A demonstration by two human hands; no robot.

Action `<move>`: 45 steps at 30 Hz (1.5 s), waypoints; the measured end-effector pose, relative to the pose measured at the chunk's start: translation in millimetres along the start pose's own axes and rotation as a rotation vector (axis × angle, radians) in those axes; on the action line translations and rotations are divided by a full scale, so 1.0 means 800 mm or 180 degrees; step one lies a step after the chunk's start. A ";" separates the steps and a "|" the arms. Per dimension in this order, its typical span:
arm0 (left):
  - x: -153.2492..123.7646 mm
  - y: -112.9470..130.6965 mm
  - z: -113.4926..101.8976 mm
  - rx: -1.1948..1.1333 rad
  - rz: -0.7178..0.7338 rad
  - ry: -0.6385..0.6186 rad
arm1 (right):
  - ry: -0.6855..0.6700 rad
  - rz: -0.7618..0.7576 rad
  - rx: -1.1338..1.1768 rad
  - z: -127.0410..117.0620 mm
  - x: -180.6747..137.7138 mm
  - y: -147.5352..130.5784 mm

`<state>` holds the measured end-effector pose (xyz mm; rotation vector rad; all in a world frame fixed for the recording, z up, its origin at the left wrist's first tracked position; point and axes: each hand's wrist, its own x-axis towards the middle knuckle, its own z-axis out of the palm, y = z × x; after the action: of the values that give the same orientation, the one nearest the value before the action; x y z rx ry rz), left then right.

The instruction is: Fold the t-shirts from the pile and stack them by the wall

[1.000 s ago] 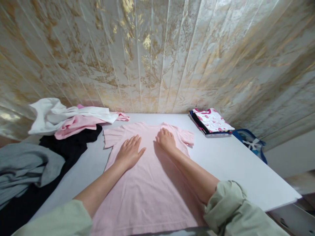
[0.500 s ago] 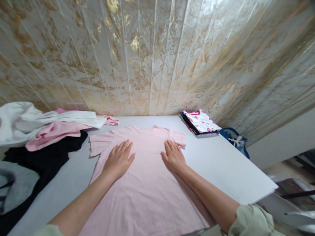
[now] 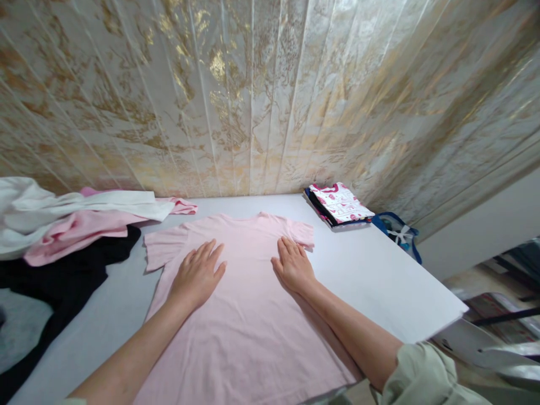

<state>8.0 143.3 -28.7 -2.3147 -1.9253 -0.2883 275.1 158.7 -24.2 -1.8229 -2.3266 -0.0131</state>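
A pale pink T-shirt (image 3: pixel 244 332) lies spread flat on the white table (image 3: pixel 379 287), collar toward the wall. My left hand (image 3: pixel 196 275) rests palm down on the shirt's left chest, fingers stretched out and flat. My right hand (image 3: pixel 293 264) lies palm down on the right chest near the short sleeve, fingers also flat. Neither hand holds anything.
A heap of loose clothes covers the table's left side: white (image 3: pixel 50 205), pink (image 3: pixel 71 230), black (image 3: pixel 63 270). A folded stack topped by a white and pink printed garment (image 3: pixel 340 203) sits at the back right. A blue bag (image 3: pixel 399 236) hangs beyond the table's right edge.
My right hand slid from the shirt's collar area outward to the right chest. My left hand moved slightly down and left. The camera turned to the right.
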 end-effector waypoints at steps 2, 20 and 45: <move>0.000 0.001 -0.001 -0.0008 -0.0020 -0.0027 | -0.0007 -0.0004 -0.0018 0.000 -0.001 0.000; -0.002 0.000 0.003 -0.0079 -0.0050 -0.0254 | 0.0060 -0.0075 -0.0144 0.008 0.000 0.003; -0.003 0.000 0.003 -0.0124 -0.0044 -0.0243 | 0.0090 -0.0101 -0.0184 0.008 0.000 0.003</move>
<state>7.8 141.2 -31.5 -2.3711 -1.9889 -0.2442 276.5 159.7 -30.6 -1.8000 -2.3591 -0.1108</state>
